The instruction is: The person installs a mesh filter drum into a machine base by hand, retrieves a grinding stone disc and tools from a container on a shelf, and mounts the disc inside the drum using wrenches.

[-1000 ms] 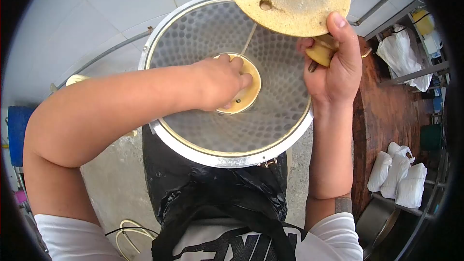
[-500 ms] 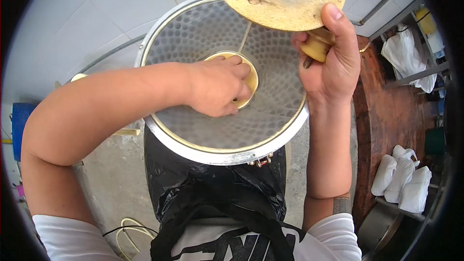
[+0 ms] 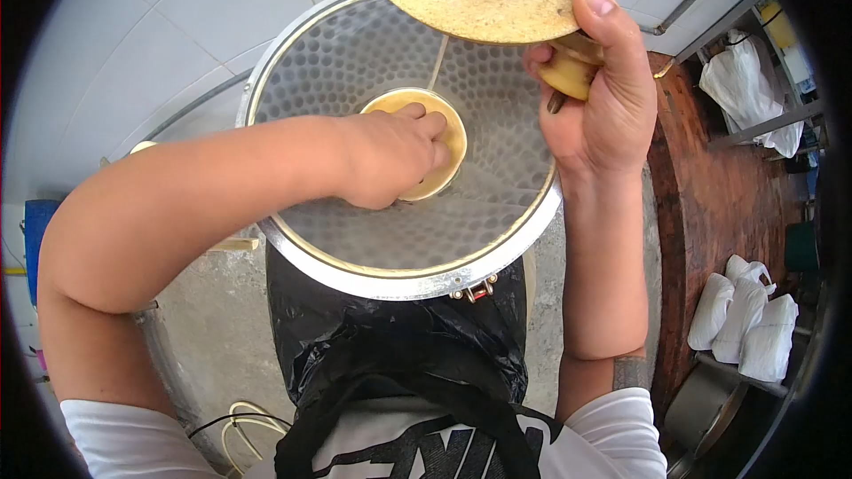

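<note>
My left hand (image 3: 390, 155) reaches into a round metal drum (image 3: 497, 204) with a dimpled inner wall. Its fingers are spread against the yellowish round recess (image 3: 451, 149) in the middle; some fingertips are hidden. My right hand (image 3: 612, 89) grips a tan, rough-faced disc (image 3: 497, 4) with a small round hole near one side. Its thumb lies at the disc's edge, and the other fingers wrap the yellowish hub (image 3: 570, 75) beneath, where a short dark pin sticks out. The disc is held above the drum's far right rim, its top cut off by the frame.
Black plastic (image 3: 399, 328) lies between the drum and my body. A metal latch (image 3: 475, 289) sits on the drum's near rim. White tiled wall (image 3: 204, 9) stands behind. At right, white bags (image 3: 737, 319) rest on a rack; a pale hose (image 3: 235, 430) lies at lower left.
The disc and my right hand have shifted slightly left and up in view. My left fingers have moved within the recess, uncovering more of its near right side.
</note>
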Action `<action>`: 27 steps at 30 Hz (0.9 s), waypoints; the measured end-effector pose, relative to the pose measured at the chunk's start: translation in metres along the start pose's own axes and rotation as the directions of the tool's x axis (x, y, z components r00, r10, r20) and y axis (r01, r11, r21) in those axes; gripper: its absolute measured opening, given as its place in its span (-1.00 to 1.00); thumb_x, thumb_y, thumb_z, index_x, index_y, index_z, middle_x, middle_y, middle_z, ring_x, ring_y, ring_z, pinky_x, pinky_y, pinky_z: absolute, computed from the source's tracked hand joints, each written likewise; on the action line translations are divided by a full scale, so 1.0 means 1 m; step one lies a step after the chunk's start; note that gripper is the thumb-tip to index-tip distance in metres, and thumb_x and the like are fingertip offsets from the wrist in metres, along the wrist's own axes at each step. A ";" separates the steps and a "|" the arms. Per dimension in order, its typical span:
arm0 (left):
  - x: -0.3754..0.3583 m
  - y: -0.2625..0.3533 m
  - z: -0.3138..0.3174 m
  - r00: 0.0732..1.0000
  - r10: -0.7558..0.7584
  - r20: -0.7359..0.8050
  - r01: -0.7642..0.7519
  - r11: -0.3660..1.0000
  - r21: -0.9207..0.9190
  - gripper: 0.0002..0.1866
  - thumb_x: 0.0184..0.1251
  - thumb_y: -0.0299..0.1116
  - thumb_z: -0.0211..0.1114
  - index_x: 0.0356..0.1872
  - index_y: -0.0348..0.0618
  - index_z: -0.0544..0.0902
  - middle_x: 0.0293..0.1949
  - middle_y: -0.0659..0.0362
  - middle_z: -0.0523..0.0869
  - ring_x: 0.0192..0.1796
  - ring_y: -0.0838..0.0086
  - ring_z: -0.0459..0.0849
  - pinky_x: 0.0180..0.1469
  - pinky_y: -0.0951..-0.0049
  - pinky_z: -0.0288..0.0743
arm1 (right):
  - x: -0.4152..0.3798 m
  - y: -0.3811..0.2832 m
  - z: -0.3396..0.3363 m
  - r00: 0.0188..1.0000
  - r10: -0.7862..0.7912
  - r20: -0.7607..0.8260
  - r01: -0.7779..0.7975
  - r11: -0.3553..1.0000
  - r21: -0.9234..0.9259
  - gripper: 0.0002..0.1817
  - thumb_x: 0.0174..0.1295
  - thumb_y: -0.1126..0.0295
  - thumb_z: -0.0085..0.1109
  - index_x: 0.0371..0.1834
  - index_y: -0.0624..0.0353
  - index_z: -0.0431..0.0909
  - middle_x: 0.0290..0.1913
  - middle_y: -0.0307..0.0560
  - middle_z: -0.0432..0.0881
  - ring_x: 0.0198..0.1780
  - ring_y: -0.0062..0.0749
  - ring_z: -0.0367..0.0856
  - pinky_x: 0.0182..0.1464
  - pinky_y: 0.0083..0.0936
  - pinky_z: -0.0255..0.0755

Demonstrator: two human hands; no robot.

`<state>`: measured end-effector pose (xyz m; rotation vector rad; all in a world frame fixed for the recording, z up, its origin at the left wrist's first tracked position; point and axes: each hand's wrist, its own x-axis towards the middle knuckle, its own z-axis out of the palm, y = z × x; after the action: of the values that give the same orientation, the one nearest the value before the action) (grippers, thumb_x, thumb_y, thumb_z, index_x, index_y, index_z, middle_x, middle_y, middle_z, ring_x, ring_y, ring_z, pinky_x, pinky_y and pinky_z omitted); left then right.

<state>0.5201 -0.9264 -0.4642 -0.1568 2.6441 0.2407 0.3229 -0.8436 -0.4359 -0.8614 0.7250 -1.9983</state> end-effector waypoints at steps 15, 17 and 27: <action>-0.011 -0.016 -0.023 0.910 -0.362 0.204 0.365 0.931 0.025 -0.45 0.33 -0.31 0.46 0.31 -0.25 0.61 0.19 0.00 0.69 0.40 0.03 0.56 0.41 0.07 0.52 | -0.003 -0.002 0.005 0.999 -0.002 -0.034 0.000 0.997 -0.073 -0.67 0.34 0.24 0.46 0.01 0.24 0.71 -0.09 -0.15 0.77 -0.13 -0.49 0.65 -0.12 -0.48 0.50; -0.017 -0.023 -0.017 0.936 -0.287 0.204 0.260 0.954 0.149 -0.56 0.35 -0.31 0.44 0.21 -0.26 0.68 0.10 0.00 0.73 0.38 0.03 0.58 0.39 0.07 0.52 | -0.003 -0.001 0.002 1.000 -0.004 -0.008 0.003 0.996 -0.091 -0.62 0.40 0.24 0.43 0.14 0.25 0.68 0.00 -0.12 0.77 -0.09 -0.46 0.67 -0.14 -0.49 0.51; -0.001 -0.016 -0.008 0.981 -0.106 -0.164 0.087 0.989 -0.119 -0.44 0.43 -0.21 0.41 0.42 -0.08 0.63 0.27 -0.05 0.63 0.38 0.07 0.58 0.38 0.00 0.53 | -0.001 -0.001 0.004 1.000 0.008 -0.021 -0.010 0.998 -0.068 -0.65 0.42 0.26 0.41 0.11 0.27 0.67 -0.03 -0.12 0.77 -0.15 -0.46 0.67 -0.17 -0.48 0.51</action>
<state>0.5201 -0.9437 -0.4586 -0.3567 2.7835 0.3575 0.3266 -0.8428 -0.4331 -0.8766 0.8112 -1.9872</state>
